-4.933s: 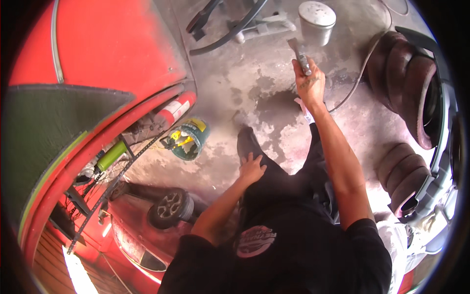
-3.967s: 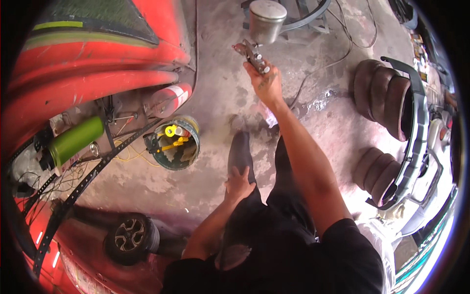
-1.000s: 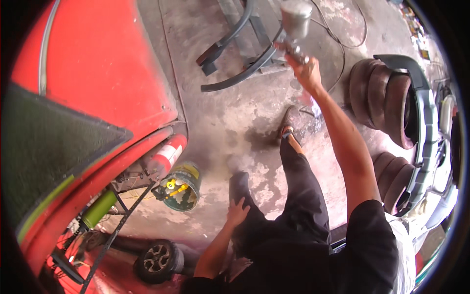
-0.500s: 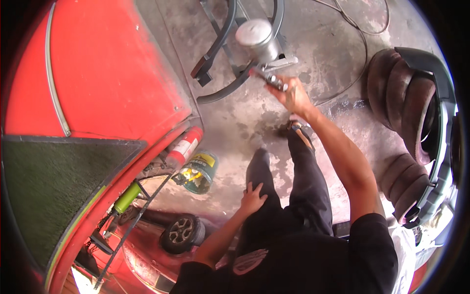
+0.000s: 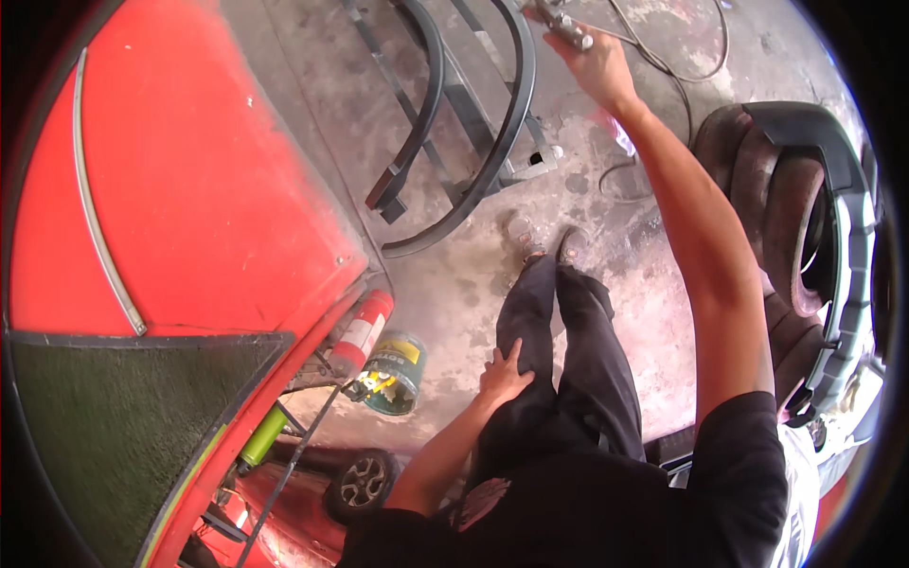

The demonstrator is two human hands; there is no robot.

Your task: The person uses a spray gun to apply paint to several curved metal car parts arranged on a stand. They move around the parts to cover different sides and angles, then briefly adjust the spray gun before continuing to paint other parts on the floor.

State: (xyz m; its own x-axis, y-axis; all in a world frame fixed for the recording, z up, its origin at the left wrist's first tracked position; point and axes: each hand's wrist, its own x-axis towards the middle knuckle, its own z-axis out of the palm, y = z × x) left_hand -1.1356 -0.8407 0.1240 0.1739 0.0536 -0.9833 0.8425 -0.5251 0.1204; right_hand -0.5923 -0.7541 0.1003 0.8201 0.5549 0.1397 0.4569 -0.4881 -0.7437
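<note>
My right hand (image 5: 606,76) is closed around a metal spray gun (image 5: 571,33) at the top edge, with the arm stretched forward. The gun's front part and cup are cut off by the picture's edge. Fingers apart, my left hand (image 5: 505,381) lies on my left thigh and holds nothing. Below and left of the gun, a dark metal frame with curved bars (image 5: 516,118) stands on the concrete floor. A thin hose (image 5: 653,59) trails over the floor just right of the gun.
A large red car panel (image 5: 189,189) fills the left side. Beside it are a red cylinder (image 5: 363,331), a dark bucket (image 5: 407,386) with yellow things inside, and a wheel (image 5: 362,485). Stacked tyres (image 5: 791,213) and a dark bumper (image 5: 857,237) stand at right.
My right hand has moved forward with the spray gun, and its silver cup has left the picture. My feet now stand side by side. My left hand stays on the thigh.
</note>
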